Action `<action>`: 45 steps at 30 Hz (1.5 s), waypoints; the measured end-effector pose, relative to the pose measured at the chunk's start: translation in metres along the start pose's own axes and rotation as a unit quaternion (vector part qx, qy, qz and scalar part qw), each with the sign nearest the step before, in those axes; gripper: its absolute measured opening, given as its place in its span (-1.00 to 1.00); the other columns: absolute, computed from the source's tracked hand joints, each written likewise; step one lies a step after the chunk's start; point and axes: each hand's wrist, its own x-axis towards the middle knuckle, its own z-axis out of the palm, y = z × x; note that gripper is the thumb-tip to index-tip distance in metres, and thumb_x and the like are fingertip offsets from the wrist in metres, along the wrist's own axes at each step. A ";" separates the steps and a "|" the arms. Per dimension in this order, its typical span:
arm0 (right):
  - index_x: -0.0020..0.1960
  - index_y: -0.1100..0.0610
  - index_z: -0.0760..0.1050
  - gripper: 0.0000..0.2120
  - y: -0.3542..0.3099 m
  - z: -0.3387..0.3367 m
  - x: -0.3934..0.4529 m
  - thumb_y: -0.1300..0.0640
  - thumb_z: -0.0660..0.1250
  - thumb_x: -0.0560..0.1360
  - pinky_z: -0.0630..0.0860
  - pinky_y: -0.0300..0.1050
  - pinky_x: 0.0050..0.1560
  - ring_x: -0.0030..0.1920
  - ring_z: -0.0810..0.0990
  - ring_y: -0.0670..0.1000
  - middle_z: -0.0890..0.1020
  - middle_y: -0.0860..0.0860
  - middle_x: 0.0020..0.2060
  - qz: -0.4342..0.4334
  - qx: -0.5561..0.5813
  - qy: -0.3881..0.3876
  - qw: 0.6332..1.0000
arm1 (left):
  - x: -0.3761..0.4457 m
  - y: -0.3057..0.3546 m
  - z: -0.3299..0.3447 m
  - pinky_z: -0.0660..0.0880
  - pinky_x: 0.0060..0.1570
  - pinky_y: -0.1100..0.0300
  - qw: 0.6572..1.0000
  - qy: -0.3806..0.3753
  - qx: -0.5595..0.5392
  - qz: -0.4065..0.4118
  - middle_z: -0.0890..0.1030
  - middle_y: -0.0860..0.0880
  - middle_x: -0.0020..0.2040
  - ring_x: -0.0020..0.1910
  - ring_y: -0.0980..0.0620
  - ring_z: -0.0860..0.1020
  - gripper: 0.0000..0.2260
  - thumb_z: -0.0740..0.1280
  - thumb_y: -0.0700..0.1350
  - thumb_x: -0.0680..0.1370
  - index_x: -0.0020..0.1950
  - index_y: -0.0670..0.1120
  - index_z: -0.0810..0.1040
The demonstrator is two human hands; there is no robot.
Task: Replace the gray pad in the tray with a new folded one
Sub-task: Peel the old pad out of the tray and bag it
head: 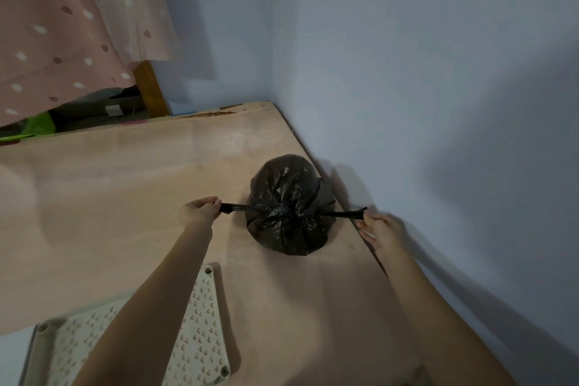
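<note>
- Hands worked at a knot: the left hand [200, 209] pinched one drawn-out end of a black rubbish bag [289, 205] and the right hand [380, 226] pinched the other, both ends stretched taut sideways.
- No gray pad showed; presumably the old one sat inside the bag, though that could not be seen.
- Tray grid [200, 335], cream and perforated, lay near the bottom edge, partly under the left forearm, well apart from the bag.
- Tying off seemed the step in hand; fetching the new folded pad would likely follow.
- Wall [438, 103] stood just beside the bag on the right, leaving little room there; the floor mat [109, 191] to the left offered open space.
</note>
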 end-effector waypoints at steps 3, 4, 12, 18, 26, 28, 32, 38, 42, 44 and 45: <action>-0.23 0.18 0.43 -0.83 -0.001 0.000 0.003 0.26 0.34 0.51 0.55 -0.01 0.06 -0.14 0.63 0.03 0.63 0.14 -0.17 -0.005 -0.012 0.015 1.000 | 0.006 -0.001 0.000 0.55 -0.11 0.20 1.000 0.007 0.004 0.003 0.56 -0.18 -0.15 -0.32 0.02 0.52 -0.92 0.38 -0.38 0.47 -0.05 -0.32 0.60; -0.22 0.18 0.44 -0.84 0.000 0.001 0.005 0.25 0.35 0.51 0.56 -0.01 0.04 -0.16 0.63 0.01 0.63 0.15 -0.14 -0.006 -0.014 0.016 1.000 | 0.006 0.000 0.000 0.55 -0.13 0.21 1.000 0.008 0.006 0.001 0.56 -0.19 -0.11 -0.29 -0.01 0.53 -0.97 0.38 -0.38 0.47 -0.11 -0.31 0.60; -0.21 0.20 0.45 -0.87 0.001 0.000 0.006 0.27 0.35 0.51 0.58 -0.01 0.01 -0.20 0.62 -0.03 0.63 0.18 -0.09 0.004 -0.023 0.042 0.999 | 0.011 -0.003 -0.003 0.55 -0.20 0.24 1.000 0.010 0.017 -0.009 0.56 -0.21 -0.07 -0.11 -0.12 0.55 -0.89 0.38 -0.38 0.47 -0.02 -0.32 0.60; -0.15 0.21 0.47 -0.92 -0.002 -0.001 -0.003 0.26 0.35 0.51 0.57 0.08 0.06 -0.14 0.63 0.00 0.64 0.21 0.00 -0.005 -0.025 0.030 0.999 | 0.014 -0.005 -0.008 0.56 -0.18 0.22 1.000 0.011 0.018 -0.010 0.58 -0.17 -0.15 -0.21 -0.07 0.57 -0.83 0.40 -0.37 0.46 -0.30 -0.21 0.53; 0.20 0.15 0.36 -0.47 -0.002 0.002 -0.011 -0.15 0.40 0.42 0.56 0.01 0.03 0.09 0.48 0.05 0.44 0.04 0.08 -0.067 -0.197 0.026 0.978 | 0.007 -0.009 -0.025 0.51 0.12 0.04 0.973 -0.172 0.146 0.050 0.54 -0.12 0.08 0.08 -0.07 0.52 -0.66 0.35 0.02 0.53 0.20 -0.17 0.52; 0.23 0.18 0.37 -0.54 -0.005 0.009 -0.016 -0.06 0.37 0.47 0.44 -0.07 0.10 0.16 0.46 0.08 0.46 0.08 0.14 -0.188 -0.274 0.083 0.940 | 0.009 -0.008 -0.031 0.48 0.16 0.00 0.978 -0.150 0.139 0.050 0.50 -0.11 0.11 0.10 -0.08 0.49 -0.62 0.30 0.01 0.57 0.28 -0.20 0.47; 0.22 0.23 0.47 -0.70 -0.019 0.033 -0.036 0.13 0.29 0.53 0.42 -0.03 0.14 0.18 0.50 0.09 0.54 0.11 0.14 -0.359 -0.325 0.100 0.869 | 0.011 -0.006 -0.045 0.48 0.01 0.03 0.990 -0.099 0.098 0.020 0.53 -0.14 0.09 -0.06 -0.09 0.53 -0.67 0.23 -0.05 0.60 0.27 -0.24 0.45; 0.24 0.18 0.50 -0.73 0.012 0.098 -0.086 0.16 0.20 0.57 0.41 -0.18 0.18 0.16 0.51 0.01 0.57 0.04 0.15 -0.501 -0.426 -0.089 0.748 | 0.003 -0.016 -0.064 0.44 -0.24 0.17 0.985 -0.102 0.142 -0.002 0.60 -0.17 -0.07 -0.21 -0.07 0.53 -0.73 0.17 -0.07 0.60 0.10 -0.23 0.53; 0.30 0.16 0.45 -0.69 0.056 0.130 -0.112 0.11 0.17 0.59 0.39 -0.13 0.23 0.22 0.48 0.01 0.53 0.03 0.22 -0.490 -0.480 -0.207 0.698 | -0.015 -0.026 -0.076 0.43 -0.27 0.18 0.983 -0.088 0.160 0.006 0.59 -0.17 -0.11 -0.26 -0.06 0.52 -0.74 0.16 -0.11 0.61 0.09 -0.26 0.54; 0.29 0.19 0.44 -0.69 0.069 0.142 -0.121 0.13 0.16 0.59 0.40 -0.11 0.21 0.22 0.48 0.05 0.54 0.06 0.21 -0.484 -0.494 -0.251 0.677 | -0.027 -0.031 -0.085 0.44 -0.25 0.19 0.981 -0.082 0.175 0.017 0.59 -0.18 -0.08 -0.19 -0.10 0.53 -0.75 0.15 -0.13 0.62 0.09 -0.25 0.54; 0.30 0.19 0.42 -0.69 0.074 0.148 -0.126 0.14 0.15 0.60 0.40 -0.10 0.22 0.23 0.47 0.06 0.52 0.06 0.23 -0.482 -0.505 -0.275 0.661 | -0.033 -0.033 -0.092 0.44 -0.24 0.19 0.980 -0.078 0.180 0.019 0.60 -0.17 -0.07 -0.16 -0.10 0.53 -0.76 0.15 -0.13 0.62 0.09 -0.24 0.54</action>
